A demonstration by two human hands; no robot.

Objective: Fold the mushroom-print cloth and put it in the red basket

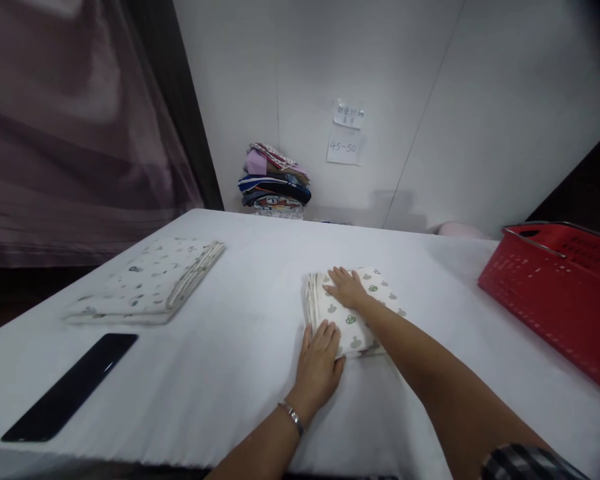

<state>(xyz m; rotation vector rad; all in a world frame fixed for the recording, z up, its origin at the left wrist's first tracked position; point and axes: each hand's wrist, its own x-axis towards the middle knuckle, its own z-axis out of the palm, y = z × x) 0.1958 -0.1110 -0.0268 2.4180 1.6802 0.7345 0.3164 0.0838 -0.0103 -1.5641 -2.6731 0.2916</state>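
A folded white cloth [356, 331] printed with grey and green mushroom-like shapes lies on the white-covered table [240, 387]. My left hand [320, 363], with a silver bracelet at its wrist, rests at the cloth's near left corner, fingers stretched out. Flat on top of the cloth, my right hand [347, 288] has its fingers spread. The folded layers show along the cloth's left edge. Part of the print is hidden under my right hand and forearm.
On the left lies a larger folded printed cloth [150, 280], with a dark flat panel [73, 387] in front of it. A red plastic basket [555, 287] stands at the right. Folded fabrics [275, 183] are stacked behind the table, near paper signs [345, 147] on the wall.
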